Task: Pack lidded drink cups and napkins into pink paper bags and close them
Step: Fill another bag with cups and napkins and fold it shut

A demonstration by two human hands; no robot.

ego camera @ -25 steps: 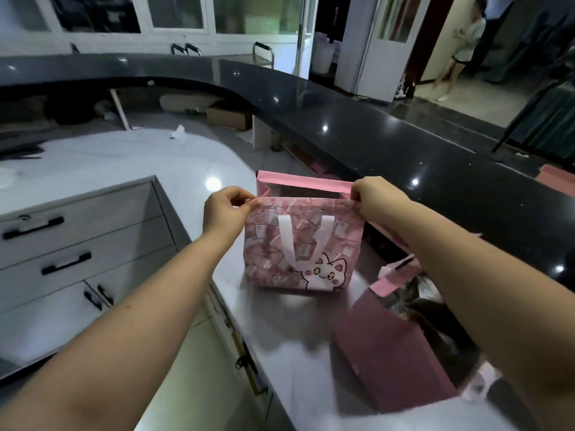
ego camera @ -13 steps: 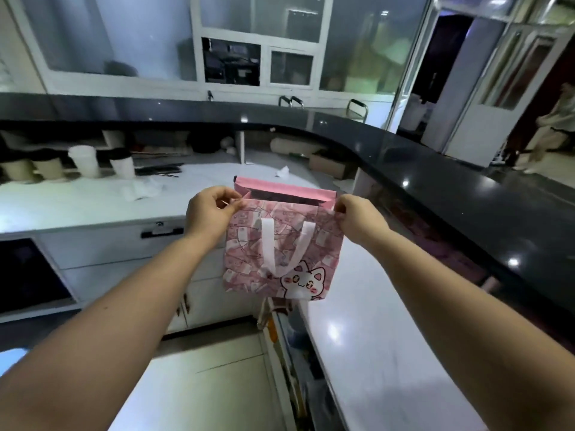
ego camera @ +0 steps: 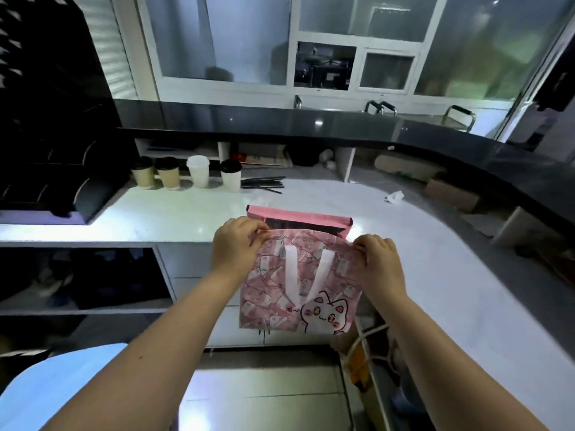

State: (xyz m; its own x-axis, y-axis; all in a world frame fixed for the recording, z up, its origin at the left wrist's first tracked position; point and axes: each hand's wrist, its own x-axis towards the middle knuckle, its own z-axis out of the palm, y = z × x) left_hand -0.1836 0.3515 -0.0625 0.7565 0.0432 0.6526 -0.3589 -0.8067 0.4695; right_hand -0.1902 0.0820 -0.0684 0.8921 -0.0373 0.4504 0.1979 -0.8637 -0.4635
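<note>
Holding the pink bag (ego camera: pixel 298 293) aloft off the desk's (ego camera: pixel 186 213) near edge, the left hand (ego camera: pixel 236 244) and right hand (ego camera: pixel 378 262) pinched its top corners, fingers (ego camera: pixel 362 244) curled tight. It should be stood upright on the desk, mouth wide open. The lidded cups (ego camera: pixel 199 174) waited at the desk's far side.

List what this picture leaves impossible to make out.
All head view.
Inside of the pink cat-print paper bag: front panel hides any contents.
Fingertips of the left hand and right hand: curled out of sight at the bag's rim.
Four lidded cups: lids hide fill.
The crumpled white scrap: too small to identify.
</note>
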